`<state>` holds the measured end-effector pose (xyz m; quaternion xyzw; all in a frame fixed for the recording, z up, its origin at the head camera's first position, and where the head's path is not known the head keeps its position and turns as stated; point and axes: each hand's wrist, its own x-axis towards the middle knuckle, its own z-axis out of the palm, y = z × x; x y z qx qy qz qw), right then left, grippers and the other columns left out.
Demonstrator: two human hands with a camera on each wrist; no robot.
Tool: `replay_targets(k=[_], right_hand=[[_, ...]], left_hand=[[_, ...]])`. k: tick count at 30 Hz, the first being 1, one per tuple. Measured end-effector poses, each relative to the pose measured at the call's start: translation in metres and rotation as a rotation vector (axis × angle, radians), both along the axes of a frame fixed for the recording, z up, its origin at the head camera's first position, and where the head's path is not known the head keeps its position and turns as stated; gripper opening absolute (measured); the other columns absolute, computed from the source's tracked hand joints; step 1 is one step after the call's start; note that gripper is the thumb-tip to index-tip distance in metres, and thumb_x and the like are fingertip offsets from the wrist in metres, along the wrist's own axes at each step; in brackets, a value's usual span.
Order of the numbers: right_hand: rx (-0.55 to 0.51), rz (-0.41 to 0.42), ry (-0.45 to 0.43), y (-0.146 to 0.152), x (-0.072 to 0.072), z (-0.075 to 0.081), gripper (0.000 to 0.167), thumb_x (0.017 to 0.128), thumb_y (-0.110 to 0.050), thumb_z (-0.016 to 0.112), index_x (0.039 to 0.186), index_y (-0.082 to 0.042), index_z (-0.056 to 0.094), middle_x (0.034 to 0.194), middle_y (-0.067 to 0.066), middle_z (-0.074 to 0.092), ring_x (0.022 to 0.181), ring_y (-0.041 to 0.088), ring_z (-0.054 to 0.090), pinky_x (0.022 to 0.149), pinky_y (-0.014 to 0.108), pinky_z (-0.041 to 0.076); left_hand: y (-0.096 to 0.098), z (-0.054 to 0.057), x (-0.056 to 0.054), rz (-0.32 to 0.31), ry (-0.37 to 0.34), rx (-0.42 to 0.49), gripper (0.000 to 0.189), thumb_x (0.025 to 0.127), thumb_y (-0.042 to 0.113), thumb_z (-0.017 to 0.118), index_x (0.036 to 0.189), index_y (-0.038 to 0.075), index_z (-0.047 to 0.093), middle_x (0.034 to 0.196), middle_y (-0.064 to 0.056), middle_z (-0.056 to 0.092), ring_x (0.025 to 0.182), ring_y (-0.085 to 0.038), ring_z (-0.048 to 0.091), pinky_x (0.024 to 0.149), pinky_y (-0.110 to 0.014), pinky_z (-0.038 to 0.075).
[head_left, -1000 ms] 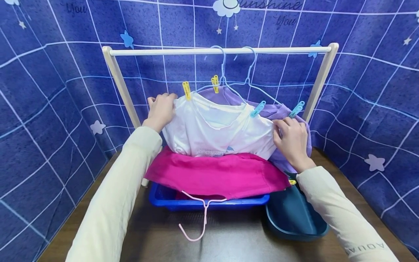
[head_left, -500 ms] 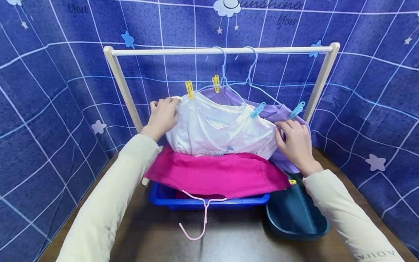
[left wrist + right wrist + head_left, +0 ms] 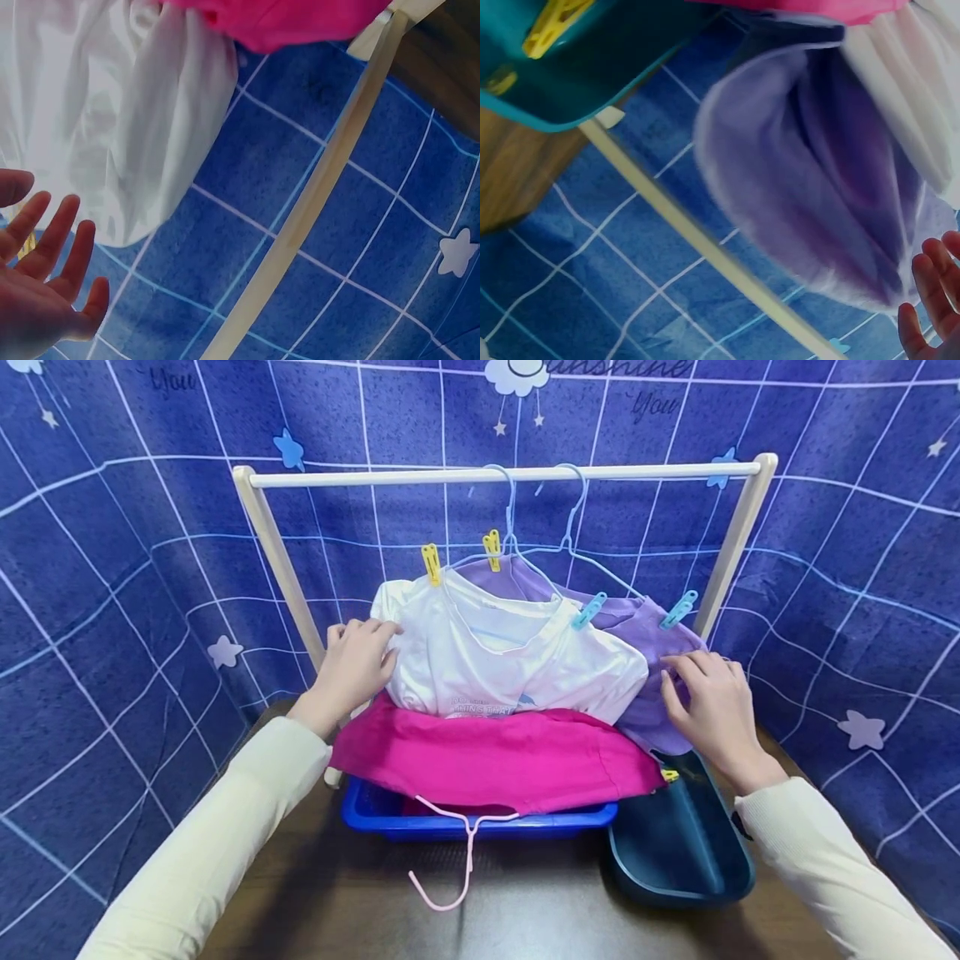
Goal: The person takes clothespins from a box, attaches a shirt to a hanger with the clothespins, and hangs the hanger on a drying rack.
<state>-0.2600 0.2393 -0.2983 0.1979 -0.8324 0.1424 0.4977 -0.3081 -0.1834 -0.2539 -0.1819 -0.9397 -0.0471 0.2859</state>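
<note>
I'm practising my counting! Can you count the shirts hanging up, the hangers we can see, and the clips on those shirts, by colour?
White shirt: 1
Purple shirt: 1
Blue hangers: 2
Pink hanger: 1
Yellow clips: 2
Blue clips: 2
Total: 9

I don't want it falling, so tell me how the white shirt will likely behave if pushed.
The white shirt will probably feel floppy, since its cloth hangs in soft folds. It would likely swing, as its hanger hooks over the bar. It may resist sliding off, because a yellow clip and a blue clip sit on its shoulders.
</note>
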Motion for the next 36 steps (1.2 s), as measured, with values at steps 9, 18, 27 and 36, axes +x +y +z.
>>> replay_targets(k=[9, 18, 27, 36], right_hand=[[0.116, 0.033, -0.06, 0.019, 0.01, -0.024, 0.017, 0.078, -0.01, 0.056, 0.09, -0.001, 0.064, 0.082, 0.013, 0.063, 0.076, 0.031, 0.054, 0.066, 0.043, 0.034], [0.193, 0.035, -0.115, 0.032, 0.016, -0.052, 0.018, 0.073, -0.01, 0.059, 0.088, -0.002, 0.063, 0.081, 0.011, 0.063, 0.074, 0.027, 0.055, 0.065, 0.04, 0.037], [0.233, 0.028, -0.14, 0.041, 0.019, -0.076, 0.016, 0.071, -0.009, 0.062, 0.085, -0.003, 0.062, 0.079, 0.009, 0.061, 0.073, 0.026, 0.055, 0.062, 0.038, 0.036], [0.293, 0.032, -0.153, 0.052, 0.018, -0.09, 0.017, 0.068, -0.011, 0.059, 0.083, -0.003, 0.062, 0.076, 0.008, 0.059, 0.071, 0.024, 0.053, 0.06, 0.038, 0.037]], left_hand=[[-0.007, -0.037, 0.027, -0.058, 0.029, -0.054, 0.022, 0.082, 0.016, 0.062, 0.103, 0.009, 0.061, 0.094, -0.012, 0.066, 0.09, -0.036, 0.056, 0.084, -0.053, 0.031], [-0.013, -0.069, 0.048, -0.058, 0.035, -0.083, 0.02, 0.081, 0.018, 0.064, 0.098, 0.007, 0.062, 0.09, -0.012, 0.065, 0.088, -0.034, 0.057, 0.08, -0.05, 0.033], [-0.016, -0.093, 0.066, -0.069, 0.016, -0.107, 0.019, 0.078, 0.017, 0.066, 0.094, 0.008, 0.063, 0.089, -0.01, 0.065, 0.094, -0.031, 0.056, 0.079, -0.05, 0.034], [-0.016, -0.105, 0.083, -0.084, 0.027, -0.098, 0.016, 0.075, 0.014, 0.069, 0.089, 0.009, 0.063, 0.084, -0.008, 0.064, 0.08, -0.029, 0.058, 0.077, -0.048, 0.035]])
